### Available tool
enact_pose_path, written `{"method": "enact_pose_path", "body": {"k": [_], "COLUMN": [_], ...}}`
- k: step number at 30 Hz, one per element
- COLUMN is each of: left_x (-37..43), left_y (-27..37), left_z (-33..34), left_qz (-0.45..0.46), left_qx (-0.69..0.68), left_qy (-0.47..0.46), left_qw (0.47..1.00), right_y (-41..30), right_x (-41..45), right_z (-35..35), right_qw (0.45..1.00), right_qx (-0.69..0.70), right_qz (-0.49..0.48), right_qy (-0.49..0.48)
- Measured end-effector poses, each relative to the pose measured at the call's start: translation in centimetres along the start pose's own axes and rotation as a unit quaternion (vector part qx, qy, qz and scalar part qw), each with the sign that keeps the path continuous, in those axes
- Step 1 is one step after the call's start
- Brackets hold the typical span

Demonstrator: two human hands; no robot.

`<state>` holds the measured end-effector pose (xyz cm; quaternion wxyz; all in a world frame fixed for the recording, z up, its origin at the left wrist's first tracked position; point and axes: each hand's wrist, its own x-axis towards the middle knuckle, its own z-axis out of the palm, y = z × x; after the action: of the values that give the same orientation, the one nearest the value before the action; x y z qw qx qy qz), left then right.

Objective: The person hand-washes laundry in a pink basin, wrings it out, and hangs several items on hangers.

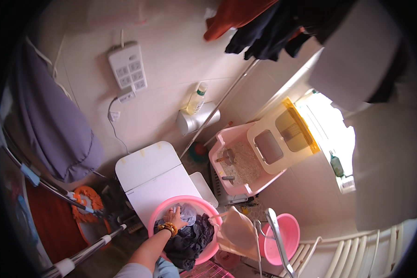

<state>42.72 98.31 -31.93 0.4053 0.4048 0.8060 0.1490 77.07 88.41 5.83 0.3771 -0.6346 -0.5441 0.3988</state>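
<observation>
My left hand [174, 219], with beaded bracelets at the wrist, reaches into a pink-rimmed basin [215, 255]. Its fingers are spread over a bunched grey-lavender cloth [187, 214]; no firm hold on it shows. Dark, crumpled clothes [191, 239] fill the rest of the basin, and some of them hang over its near rim. The basin overlaps the near end of a white twin-tub washing machine [161, 186], whose lids are down. My right hand is out of view.
A beige cloth bag [238, 234] hangs just right of the basin, with a pink tub [285, 239] beyond. A pink litter box [243, 166] stands farther back. Metal poles [93, 248] cross the lower left. Clothes [264, 34] hang overhead, and a power strip [128, 67] is on the wall.
</observation>
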Motion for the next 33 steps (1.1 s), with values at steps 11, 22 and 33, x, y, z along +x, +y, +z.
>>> {"method": "enact_pose_path", "body": {"k": [11, 22, 33], "left_x": [4.8, -1.2, -7.8], "left_y": [-2.0, 0.1, 6.8], "left_z": [4.9, 0.2, -5.6], "left_qz": [0.071, 0.025, -0.084], "left_qx": [0.065, -0.54, -0.745], "left_qy": [-0.07, -0.038, 0.02], "left_qw": [0.993, 0.84, 0.661], "right_y": [-0.3, -3.3, -2.7], "right_x": [-2.5, -4.7, -7.4], "right_z": [-1.9, 0.3, -0.4], "right_qw": [0.977, 0.975, 0.973], "right_qx": [0.188, 0.152, 0.181], "right_qz": [0.035, 0.072, 0.037], "right_qy": [0.096, 0.147, 0.138]}}
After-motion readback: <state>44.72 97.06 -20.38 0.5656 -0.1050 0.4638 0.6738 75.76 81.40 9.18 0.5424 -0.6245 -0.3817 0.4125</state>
